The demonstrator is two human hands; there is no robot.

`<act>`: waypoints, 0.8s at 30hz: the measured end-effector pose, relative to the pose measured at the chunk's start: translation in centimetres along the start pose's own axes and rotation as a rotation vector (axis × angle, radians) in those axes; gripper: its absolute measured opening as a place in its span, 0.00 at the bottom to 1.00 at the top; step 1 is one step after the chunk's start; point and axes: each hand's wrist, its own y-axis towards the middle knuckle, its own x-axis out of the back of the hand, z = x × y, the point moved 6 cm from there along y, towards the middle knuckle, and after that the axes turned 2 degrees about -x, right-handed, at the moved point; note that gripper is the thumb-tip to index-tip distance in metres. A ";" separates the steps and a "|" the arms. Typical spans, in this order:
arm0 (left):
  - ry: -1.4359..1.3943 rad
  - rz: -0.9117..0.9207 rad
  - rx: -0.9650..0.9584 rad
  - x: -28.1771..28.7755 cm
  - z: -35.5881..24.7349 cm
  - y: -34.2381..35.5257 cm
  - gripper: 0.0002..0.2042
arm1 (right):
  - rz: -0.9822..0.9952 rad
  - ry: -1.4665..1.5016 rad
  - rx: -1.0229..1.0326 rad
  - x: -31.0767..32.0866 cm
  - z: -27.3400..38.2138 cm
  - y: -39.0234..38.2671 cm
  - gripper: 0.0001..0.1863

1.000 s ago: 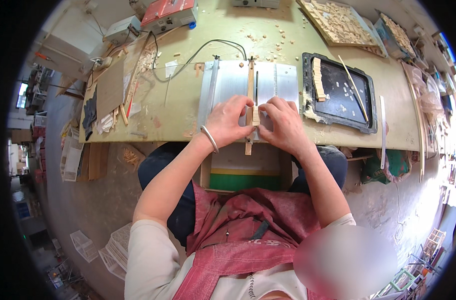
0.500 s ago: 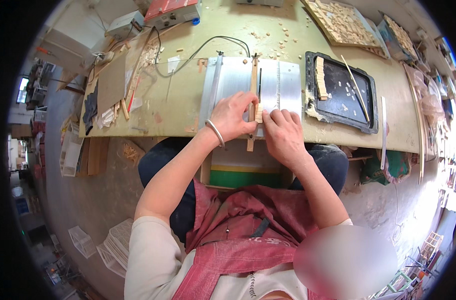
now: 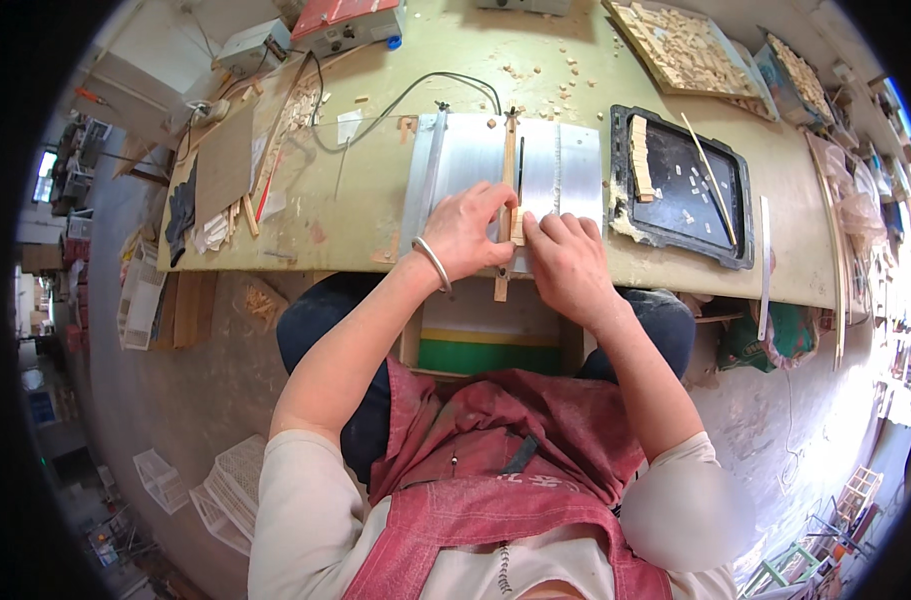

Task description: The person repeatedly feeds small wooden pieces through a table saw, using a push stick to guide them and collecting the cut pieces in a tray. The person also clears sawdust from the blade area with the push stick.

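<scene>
A bright metal plate (image 3: pixel 465 155) with a narrow dark slot lies at the bench's front edge. Along it runs a wooden guide strip (image 3: pixel 509 150), its near end jutting past the edge. A short pale wood block (image 3: pixel 517 226) sits against the strip's right side, near the slot's front end. My left hand (image 3: pixel 463 232), with a bangle at the wrist, is curled over the strip, thumb and forefinger closing at the block. From the right, my right hand (image 3: pixel 570 258) presses its bent fingertips to the block. Fingers hide part of the block.
Right of the plate lies a black tray (image 3: pixel 680 235) with a row of wood pieces (image 3: pixel 640 155) and a thin stick. A board of small wood blocks (image 3: pixel 685 45) lies far right. A black cable (image 3: pixel 415 90) crosses behind. Cardboard (image 3: pixel 222 175) lies left.
The block shows less of its striped side between my fingers. Both hands stay in nearly the same place; my right forearm has shifted slightly to the right.
</scene>
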 end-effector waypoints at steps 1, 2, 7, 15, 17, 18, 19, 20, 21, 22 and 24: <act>-0.002 0.002 0.002 0.1 0.1 -0.1 0.21 | 0.016 0.010 -0.001 0.2 -0.1 0.3 0.25; -0.004 0.004 0.004 0.1 0.1 -0.1 0.21 | 0.005 0.064 -0.022 0.6 -0.5 0.6 0.26; 0.026 -0.002 -0.006 0.2 0.0 -0.1 0.21 | 0.043 0.201 -0.084 1.0 -2.4 1.3 0.23; 0.026 -0.004 -0.022 0.0 0.3 -0.1 0.21 | 0.029 0.309 -0.082 0.6 -2.7 1.2 0.22; 0.021 0.003 -0.015 0.0 0.2 0.0 0.21 | 0.031 0.324 -0.087 0.4 -2.9 1.2 0.22; 0.020 0.003 -0.019 0.0 0.2 0.0 0.21 | 0.038 0.342 -0.099 0.3 -3.1 1.2 0.22; 0.021 0.002 -0.023 0.1 0.2 0.0 0.22 | 0.043 0.360 -0.110 0.1 -3.2 1.2 0.22; 0.022 0.001 -0.027 0.1 0.2 -0.1 0.22 | 0.048 0.378 -0.121 0.0 -3.4 1.2 0.22; -0.023 0.001 -0.014 0.2 0.3 -0.1 0.22 | 0.047 0.387 -0.125 0.0 -3.4 1.2 0.21; -0.068 0.001 0.000 0.2 0.4 -0.2 0.22 | 0.046 0.397 -0.130 -0.1 -3.4 1.3 0.21; -0.113 0.015 0.032 0.2 0.6 0.0 0.22 | 0.045 0.409 -0.137 -0.2 -3.5 1.3 0.21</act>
